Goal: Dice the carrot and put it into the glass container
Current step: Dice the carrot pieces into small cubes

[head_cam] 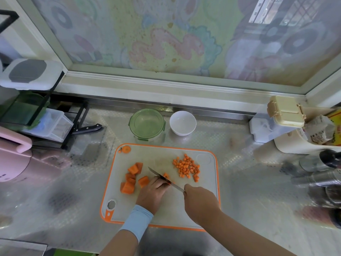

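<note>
While the left hand (pixel 153 191), fingers curled, pins a small carrot piece (pixel 166 175) to the cutting board (pixel 162 156), the right hand (pixel 199 202) is clenched round the handle of a knife (pixel 166 179). Its slim steel blade runs toward 10 o'clock and lies against the left knuckles. A pale blue wristband (pixel 137 221) circles the left wrist.

Board: a rounded rectangle of matt whitish plastic with an orange rim. At 9 o'clock from the left hand lie blocky, rough-cut carrot chunks (pixel 132 179), bright orange, heaped and touching. At 2 o'clock from the hands, small even carrot dice (pixel 187 168) lie in a loose scatter. A round carrot end (pixel 126 149) lies at the board's 11 o'clock corner.

Beyond the board at 12 o'clock stands the round glass container (pixel 146 124), green-rimmed with side clips, seen clear through to its base. Just beside it at its 3 o'clock is a smooth white bowl (pixel 182 122), showing only its white inside. Both rest on the bench (pixel 249 191), a shiny embossed metal sheet.
</note>
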Tool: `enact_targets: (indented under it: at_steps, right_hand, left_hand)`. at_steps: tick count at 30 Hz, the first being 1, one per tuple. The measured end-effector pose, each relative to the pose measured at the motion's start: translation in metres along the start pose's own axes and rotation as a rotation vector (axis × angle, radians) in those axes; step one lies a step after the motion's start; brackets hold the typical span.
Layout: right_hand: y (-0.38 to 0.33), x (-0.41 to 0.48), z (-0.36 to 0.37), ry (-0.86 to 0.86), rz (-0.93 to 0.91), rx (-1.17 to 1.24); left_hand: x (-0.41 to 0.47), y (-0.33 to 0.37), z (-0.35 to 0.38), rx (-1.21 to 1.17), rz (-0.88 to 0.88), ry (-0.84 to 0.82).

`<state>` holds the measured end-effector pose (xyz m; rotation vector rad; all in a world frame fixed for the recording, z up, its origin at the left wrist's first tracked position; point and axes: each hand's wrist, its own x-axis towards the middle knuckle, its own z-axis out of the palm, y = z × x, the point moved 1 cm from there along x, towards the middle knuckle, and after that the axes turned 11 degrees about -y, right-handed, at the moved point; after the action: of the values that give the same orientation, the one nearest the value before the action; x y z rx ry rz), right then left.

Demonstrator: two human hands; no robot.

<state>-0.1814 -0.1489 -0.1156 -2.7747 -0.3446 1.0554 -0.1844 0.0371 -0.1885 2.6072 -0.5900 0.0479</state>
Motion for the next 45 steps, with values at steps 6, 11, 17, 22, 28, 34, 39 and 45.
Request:
enact_targets:
  at_steps: [6, 11, 17, 22, 28, 34, 39, 45]
  right_hand:
    - [-0.004, 0.004, 0.005, -0.034, 0.027, 0.023]
    - [-0.011, 0.015, 0.007, -0.08, 0.047, 0.044]
    - [-0.006, 0.021, 0.005, -0.074, 0.034, 0.055]
    - [-0.005, 0.022, 0.005, -0.078, 0.029, 0.056]
    - [-0.004, 0.022, 0.005, -0.073, 0.023, 0.057]
    - [-0.004, 0.022, 0.005, -0.065, 0.019, 0.048]
    - [-0.004, 0.022, 0.006, -0.064, 0.023, 0.046]
    - [-0.005, 0.021, 0.006, -0.072, 0.032, 0.043]
  left_hand:
    - [-0.002, -0.001, 0.002, -0.018, -0.037, -0.016]
    - [-0.002, 0.001, 0.004, -0.054, -0.065, -0.023]
    - [0.001, 0.001, -0.001, -0.082, -0.036, -0.03]
    - [0.001, 0.003, -0.004, -0.103, -0.077, -0.023]
    - [0.0, 0.002, -0.004, -0.158, -0.104, 0.003]
    - [-0.008, 0.004, -0.005, -0.197, -0.171, 0.043]
    - [-0.007, 0.005, -0.005, -0.203, -0.239, 0.112]
    - [-0.007, 0.003, 0.003, -0.168, -0.145, 0.077]
